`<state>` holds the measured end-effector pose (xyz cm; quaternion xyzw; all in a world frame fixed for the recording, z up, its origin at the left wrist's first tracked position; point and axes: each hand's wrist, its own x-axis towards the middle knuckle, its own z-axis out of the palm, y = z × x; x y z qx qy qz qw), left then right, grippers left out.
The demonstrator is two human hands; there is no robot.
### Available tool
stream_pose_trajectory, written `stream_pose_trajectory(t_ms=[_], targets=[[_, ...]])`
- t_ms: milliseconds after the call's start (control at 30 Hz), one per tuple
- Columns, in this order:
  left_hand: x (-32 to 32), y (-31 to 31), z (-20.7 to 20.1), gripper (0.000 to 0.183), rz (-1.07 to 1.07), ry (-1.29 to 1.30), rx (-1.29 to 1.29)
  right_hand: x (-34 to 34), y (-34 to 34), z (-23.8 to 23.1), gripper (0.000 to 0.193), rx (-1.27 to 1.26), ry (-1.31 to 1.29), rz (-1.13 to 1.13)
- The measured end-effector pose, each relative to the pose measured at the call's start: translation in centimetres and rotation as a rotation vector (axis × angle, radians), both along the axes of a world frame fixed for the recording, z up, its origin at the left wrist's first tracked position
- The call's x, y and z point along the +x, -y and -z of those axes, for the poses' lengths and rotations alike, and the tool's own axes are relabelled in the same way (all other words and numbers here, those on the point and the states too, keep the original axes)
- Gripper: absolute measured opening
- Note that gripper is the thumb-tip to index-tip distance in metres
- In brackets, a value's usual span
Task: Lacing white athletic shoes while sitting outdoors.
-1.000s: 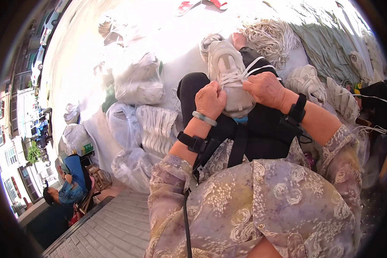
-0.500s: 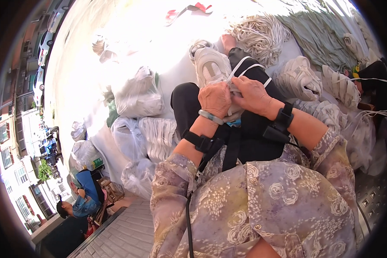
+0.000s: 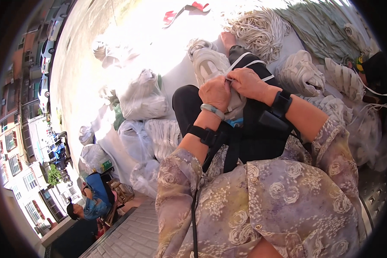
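Observation:
A pale beige-and-white sneaker (image 3: 207, 65) rests across my lap, its toe pointing away from me. Around its left side my left hand (image 3: 215, 93) is closed, with the fingertips mostly hidden. My right hand (image 3: 250, 84) pinches a white shoelace (image 3: 241, 60) over the lacing area, its fingertips meeting my left thumb. The loose length of lace loops over the dark trouser leg (image 3: 241, 53) to the right. Part of the shoe's opening shows below my hands, beside a small blue patch.
A heap of white laces (image 3: 262, 32) lies ahead. Laced sneakers (image 3: 303, 73) sit at the right, and bagged shoes (image 3: 144, 96) at the left. A red-and-grey strip (image 3: 187, 12) lies far ahead. Another person (image 3: 96, 204) sits at the lower left; someone's dark sleeve shows far right.
My right hand has drawn in and up against my left thumb, its fingers now pinched together. The surroundings have shifted slightly with my head.

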<state>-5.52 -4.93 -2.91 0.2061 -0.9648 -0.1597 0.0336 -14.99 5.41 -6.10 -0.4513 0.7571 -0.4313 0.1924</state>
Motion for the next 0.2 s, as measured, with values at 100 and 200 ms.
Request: stream_pose_trajectory(t_ms=[100, 200], targets=[[-0.2, -0.2, -0.1, 0.016, 0.016, -0.007, 0.008, 0.3, -0.6, -0.8, 0.014, 0.015, 0.020, 0.008], [-0.6, -0.2, -0.5, 0.018, 0.048, 0.087, -0.015, 0.4, -1.5, -0.7, 0.032, 0.048, -0.043, 0.036]])
